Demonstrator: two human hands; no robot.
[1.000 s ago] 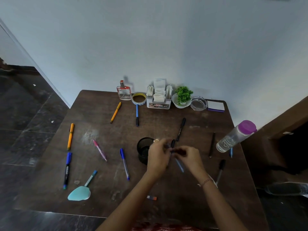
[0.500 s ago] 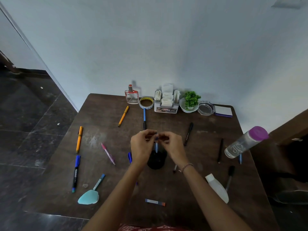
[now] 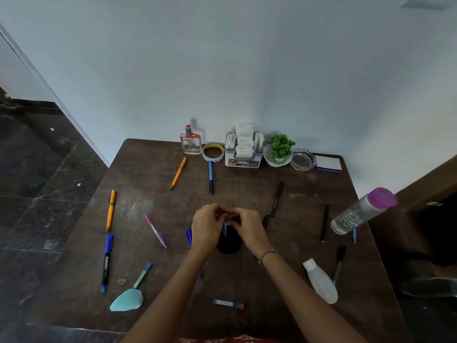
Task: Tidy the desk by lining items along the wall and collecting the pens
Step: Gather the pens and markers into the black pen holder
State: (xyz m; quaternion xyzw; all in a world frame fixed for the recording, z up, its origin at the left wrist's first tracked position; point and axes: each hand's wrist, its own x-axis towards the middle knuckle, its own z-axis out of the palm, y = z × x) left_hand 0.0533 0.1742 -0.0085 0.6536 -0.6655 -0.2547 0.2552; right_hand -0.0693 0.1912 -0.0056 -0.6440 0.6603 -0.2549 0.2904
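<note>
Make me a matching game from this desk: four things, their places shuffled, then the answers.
1. perfume bottle
2. pink pen
3. white bottle
4. blue pen

A. lying near the desk front, right side
B. pinched by left hand and right hand over the black cup
C. standing against the wall
D. lying left of both hands

Pairs: 1-C, 2-D, 3-A, 4-B

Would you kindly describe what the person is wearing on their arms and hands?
Both forearms are bare, with no sleeves in view. The left hand wears a pale ring on one finger. The right hand shows no ring, but its wrist carries a thin reddish bracelet.
</note>
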